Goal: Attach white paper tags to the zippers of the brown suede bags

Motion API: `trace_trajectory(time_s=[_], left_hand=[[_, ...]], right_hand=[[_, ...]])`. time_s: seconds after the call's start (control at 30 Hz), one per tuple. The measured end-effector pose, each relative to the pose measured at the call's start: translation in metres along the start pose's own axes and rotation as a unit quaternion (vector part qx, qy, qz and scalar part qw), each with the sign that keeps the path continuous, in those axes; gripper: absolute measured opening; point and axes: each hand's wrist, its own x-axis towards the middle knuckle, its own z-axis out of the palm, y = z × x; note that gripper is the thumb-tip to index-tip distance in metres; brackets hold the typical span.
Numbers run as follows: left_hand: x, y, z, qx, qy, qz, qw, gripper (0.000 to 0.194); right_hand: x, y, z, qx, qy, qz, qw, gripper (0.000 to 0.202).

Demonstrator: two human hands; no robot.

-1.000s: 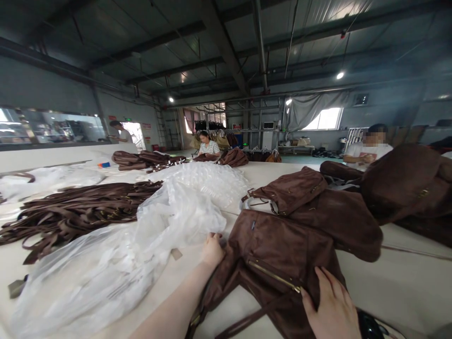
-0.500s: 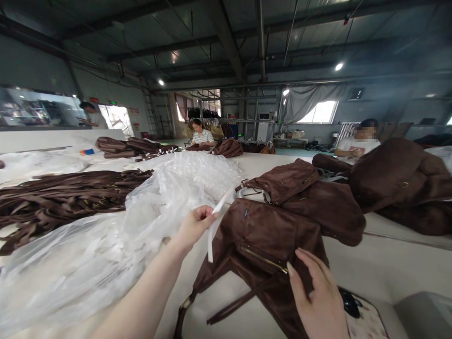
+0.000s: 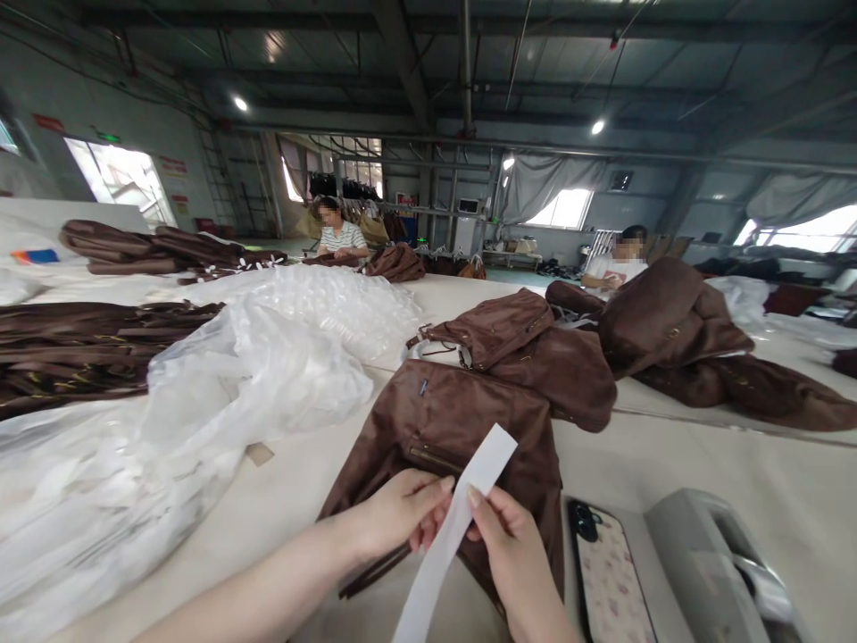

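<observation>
A long white strip [image 3: 450, 527] runs slantwise between my two hands, its squared upper end sticking up past the fingers. My left hand [image 3: 411, 511] is closed on its left edge, thumb on top. On the other edge, my right hand [image 3: 503, 536] pinches the same strip between thumb and fingers. The strip's lower end runs out of the picture at the bottom. Beneath the hands a brown bag [image 3: 469, 402] lies on the table, with a small label and a zip near its upper part; the hands cover some of it.
Clear plastic bags [image 3: 254, 357] heap up at the left, beside brown straps [image 3: 87, 353]. More brown bags [image 3: 576, 366] lie beyond and to the right. A phone [image 3: 612, 572] and a grey tape dispenser-like device [image 3: 723, 563] stand at the right. Two people sit across the table.
My left hand has brought the strip rightward and down over the bag. My right hand has left the bag and taken hold of the strip. The view has turned right.
</observation>
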Motion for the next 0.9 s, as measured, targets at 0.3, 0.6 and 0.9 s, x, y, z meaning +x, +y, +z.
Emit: trace_trajectory(time_s=[0.3,0.6,0.9], left_hand=[[0.001,0.003,-0.001,-0.055,0.101,0.091,0.989,0.041],[-0.031,0.041,-0.07,0.095,-0.056,0.039,0.993,0.031],[-0.046,0.039,-0.08,0.153,-0.207,-0.036,0.966,0.036]], right_hand=[[-0.013,-0.008,0.01,-0.092,-0.131,0.02,0.987,0.042],[0.003,0.009,-0.005,-0.365,-0.003,-0.041,0.93,0.035],[-0.003,0.02,0.006,-0.56,-0.069,-0.045,0.825,0.021]])
